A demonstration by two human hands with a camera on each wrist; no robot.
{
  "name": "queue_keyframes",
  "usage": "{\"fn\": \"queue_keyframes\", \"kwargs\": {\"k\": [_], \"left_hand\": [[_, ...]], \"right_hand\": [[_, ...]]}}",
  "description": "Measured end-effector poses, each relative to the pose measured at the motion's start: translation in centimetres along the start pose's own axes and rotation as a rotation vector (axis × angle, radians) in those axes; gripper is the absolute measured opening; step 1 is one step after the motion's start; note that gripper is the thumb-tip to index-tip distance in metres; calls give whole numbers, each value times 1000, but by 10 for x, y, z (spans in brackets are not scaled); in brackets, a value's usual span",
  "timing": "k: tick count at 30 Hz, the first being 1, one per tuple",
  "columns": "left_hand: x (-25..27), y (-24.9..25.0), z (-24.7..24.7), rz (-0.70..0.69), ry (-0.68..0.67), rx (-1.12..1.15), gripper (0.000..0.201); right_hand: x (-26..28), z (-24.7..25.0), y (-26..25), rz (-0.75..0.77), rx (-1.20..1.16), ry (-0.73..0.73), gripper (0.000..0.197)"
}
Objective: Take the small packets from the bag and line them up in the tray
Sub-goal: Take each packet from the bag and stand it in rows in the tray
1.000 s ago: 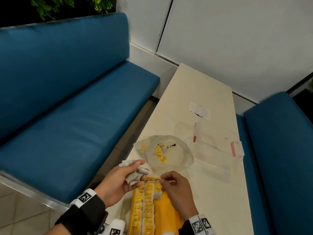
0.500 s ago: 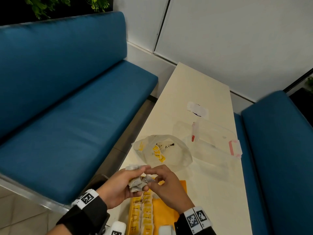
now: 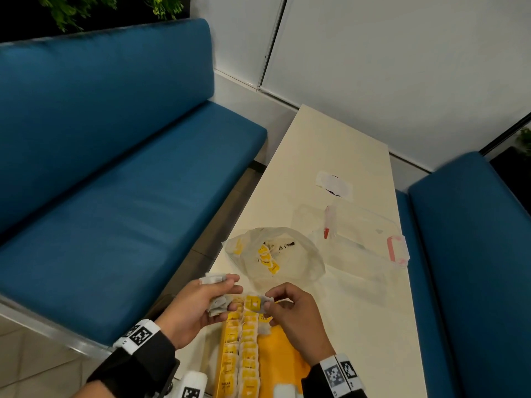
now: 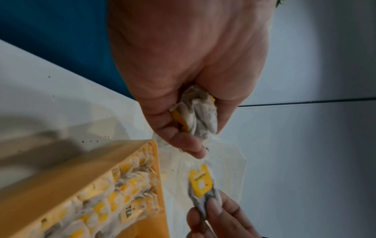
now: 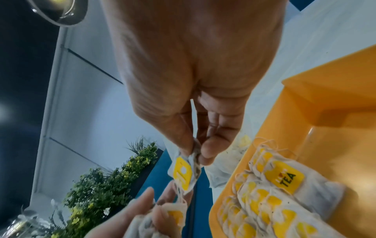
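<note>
My left hand grips a bunch of small white tea packets with yellow tags, also seen as a crumpled bunch. My right hand pinches one packet by its edge, yellow tag facing up, just above the far end of the yellow tray. Two rows of packets lie along the tray's left side; the top one reads TEA. The clear plastic bag lies beyond the tray with a few yellow-tagged packets inside.
A clear lidded box with pink latches stands to the right of the bag on the cream table. A white paper slip lies farther back. Blue benches flank the table on both sides.
My right hand came to the bunch in my left hand, took one packet from it, and now holds it apart over the tray's far end.
</note>
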State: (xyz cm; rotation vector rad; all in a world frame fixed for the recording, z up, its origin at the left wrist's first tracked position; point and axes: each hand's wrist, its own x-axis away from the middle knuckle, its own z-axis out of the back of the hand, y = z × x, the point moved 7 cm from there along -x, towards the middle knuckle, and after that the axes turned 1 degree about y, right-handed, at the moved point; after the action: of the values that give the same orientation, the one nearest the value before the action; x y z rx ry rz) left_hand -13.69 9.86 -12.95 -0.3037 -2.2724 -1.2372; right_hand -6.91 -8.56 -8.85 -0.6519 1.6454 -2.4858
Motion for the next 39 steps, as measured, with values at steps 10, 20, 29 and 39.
{"fn": "queue_keyframes", "kwargs": {"k": [10, 20, 29, 39], "left_hand": [[7, 0, -20, -158, -52, -413, 12], [0, 7, -26, -482, -16, -994, 2], [0, 11, -20, -461, 11, -913, 26], [1, 6, -27, -471, -141, -842, 33]], "right_hand": [[9, -4, 9, -96, -298, 61, 10], [12, -2, -7, 214, 204, 62, 34], [8, 11, -15, 228, 152, 66, 15], [3, 15, -7, 82, 27, -50, 12]]}}
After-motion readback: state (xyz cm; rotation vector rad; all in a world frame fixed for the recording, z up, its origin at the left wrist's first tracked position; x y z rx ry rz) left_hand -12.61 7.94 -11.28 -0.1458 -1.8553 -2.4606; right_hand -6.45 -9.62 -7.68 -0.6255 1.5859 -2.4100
